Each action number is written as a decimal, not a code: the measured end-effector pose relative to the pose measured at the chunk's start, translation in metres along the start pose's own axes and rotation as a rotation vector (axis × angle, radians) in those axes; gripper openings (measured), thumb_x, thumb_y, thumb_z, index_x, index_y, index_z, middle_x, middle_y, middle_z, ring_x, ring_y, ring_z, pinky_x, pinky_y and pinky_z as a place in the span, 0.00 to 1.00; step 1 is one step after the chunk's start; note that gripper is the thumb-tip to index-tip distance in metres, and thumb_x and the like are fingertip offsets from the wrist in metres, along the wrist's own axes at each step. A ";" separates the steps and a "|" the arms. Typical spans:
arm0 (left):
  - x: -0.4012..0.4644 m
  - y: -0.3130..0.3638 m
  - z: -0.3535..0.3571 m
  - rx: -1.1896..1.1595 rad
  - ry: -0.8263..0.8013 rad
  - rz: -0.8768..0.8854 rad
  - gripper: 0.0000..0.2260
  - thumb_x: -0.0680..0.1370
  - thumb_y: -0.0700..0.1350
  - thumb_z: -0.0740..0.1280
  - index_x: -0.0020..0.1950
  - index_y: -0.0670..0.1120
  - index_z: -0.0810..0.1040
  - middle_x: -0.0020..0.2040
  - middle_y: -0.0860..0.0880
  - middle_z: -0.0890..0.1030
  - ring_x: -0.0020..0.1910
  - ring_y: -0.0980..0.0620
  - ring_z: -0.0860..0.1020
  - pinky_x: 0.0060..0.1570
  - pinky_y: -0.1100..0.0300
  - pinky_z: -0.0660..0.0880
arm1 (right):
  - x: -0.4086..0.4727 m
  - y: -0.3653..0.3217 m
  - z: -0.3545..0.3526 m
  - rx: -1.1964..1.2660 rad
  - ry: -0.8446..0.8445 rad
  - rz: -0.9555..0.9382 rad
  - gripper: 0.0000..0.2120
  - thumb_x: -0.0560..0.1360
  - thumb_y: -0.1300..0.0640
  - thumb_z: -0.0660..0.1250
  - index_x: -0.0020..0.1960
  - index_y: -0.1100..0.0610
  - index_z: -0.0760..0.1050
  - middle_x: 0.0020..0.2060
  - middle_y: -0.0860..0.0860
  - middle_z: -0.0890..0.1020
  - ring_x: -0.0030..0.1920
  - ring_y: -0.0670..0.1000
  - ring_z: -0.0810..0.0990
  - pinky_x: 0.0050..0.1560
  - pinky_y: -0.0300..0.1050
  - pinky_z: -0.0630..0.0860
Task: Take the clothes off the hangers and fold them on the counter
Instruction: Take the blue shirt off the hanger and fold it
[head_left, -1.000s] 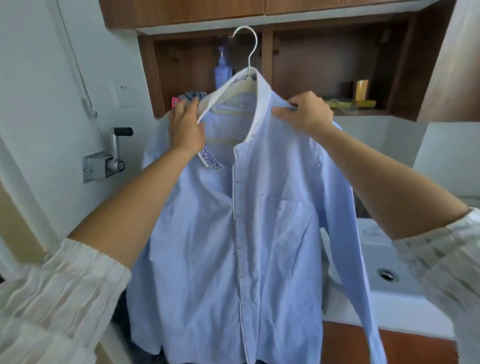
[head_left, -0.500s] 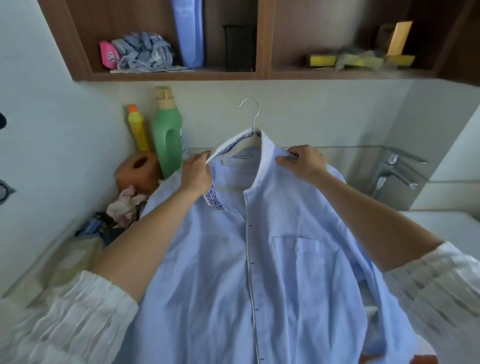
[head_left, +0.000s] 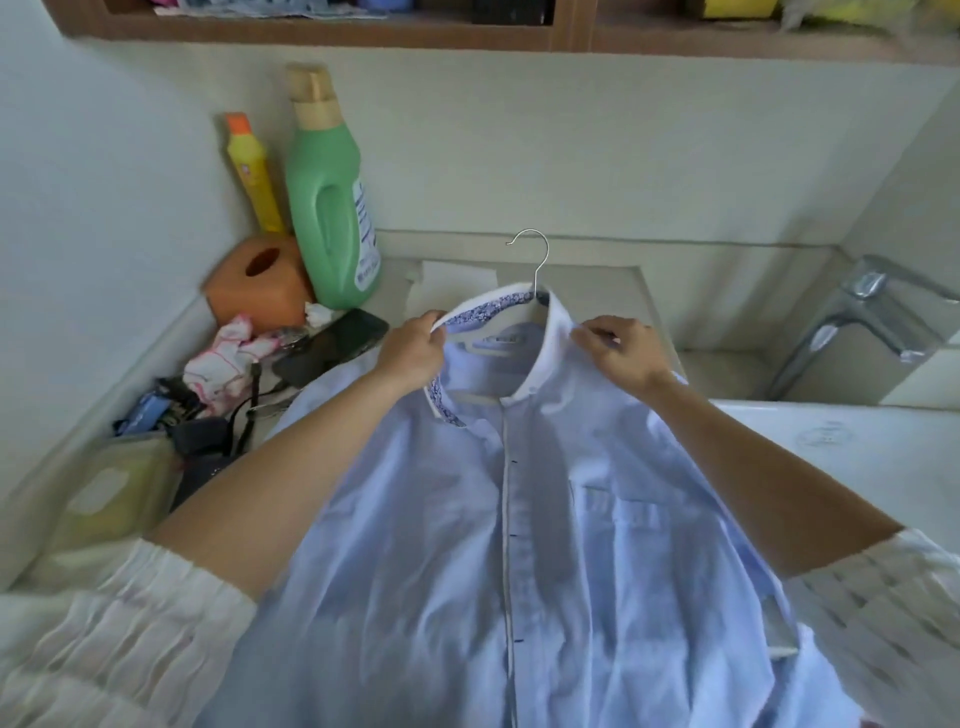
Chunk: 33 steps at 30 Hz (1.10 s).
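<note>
Lowered onto the counter (head_left: 660, 312), the shirt (head_left: 519, 519) lay flat; left hand (head_left: 413, 351) and right hand (head_left: 621, 353) pinched its collar; bottles crowded ten o'clock; hem cut off.

The shirt (head_left: 519, 519) is pale blue with a white collar lined in blue floral print and dark buttons. The hanger (head_left: 535, 260) hook is silver. Green bottle (head_left: 324, 208), yellow bottle (head_left: 254, 176) with orange cap, orange box (head_left: 260, 286), perhaps terracotta.

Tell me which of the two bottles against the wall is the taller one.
The green bottle with the tan cap; it is wider and rises higher than the slim yellow bottle with the orange cap on its left.
</note>
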<state>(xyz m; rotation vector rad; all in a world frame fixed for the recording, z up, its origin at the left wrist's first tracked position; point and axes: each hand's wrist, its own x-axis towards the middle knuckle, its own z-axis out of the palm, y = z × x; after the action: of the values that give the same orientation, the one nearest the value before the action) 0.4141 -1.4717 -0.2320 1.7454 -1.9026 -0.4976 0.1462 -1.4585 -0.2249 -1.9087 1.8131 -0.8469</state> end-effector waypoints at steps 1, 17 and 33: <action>-0.002 0.002 -0.002 -0.004 -0.014 -0.012 0.14 0.82 0.43 0.54 0.65 0.42 0.73 0.56 0.36 0.78 0.54 0.37 0.76 0.51 0.52 0.70 | 0.004 -0.008 -0.001 0.097 -0.011 -0.008 0.13 0.76 0.46 0.65 0.52 0.54 0.81 0.44 0.52 0.83 0.48 0.53 0.79 0.54 0.48 0.74; -0.012 0.005 -0.014 0.079 0.072 -0.083 0.08 0.78 0.44 0.64 0.54 0.43 0.78 0.48 0.43 0.81 0.49 0.41 0.78 0.44 0.55 0.72 | 0.005 -0.055 0.034 0.320 0.239 -0.401 0.11 0.75 0.53 0.67 0.38 0.58 0.81 0.35 0.49 0.81 0.39 0.53 0.79 0.44 0.38 0.71; 0.016 -0.010 -0.051 0.074 -0.097 -0.135 0.12 0.78 0.52 0.65 0.42 0.45 0.79 0.29 0.49 0.72 0.33 0.47 0.72 0.30 0.58 0.62 | 0.011 -0.034 -0.019 0.278 0.300 -0.207 0.11 0.79 0.58 0.63 0.40 0.56 0.81 0.31 0.42 0.78 0.35 0.42 0.75 0.40 0.30 0.68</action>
<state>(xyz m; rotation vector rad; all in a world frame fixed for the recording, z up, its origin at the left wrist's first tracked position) 0.4513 -1.4854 -0.1950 1.9386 -1.8991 -0.5774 0.1600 -1.4635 -0.1867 -1.8855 1.5646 -1.4420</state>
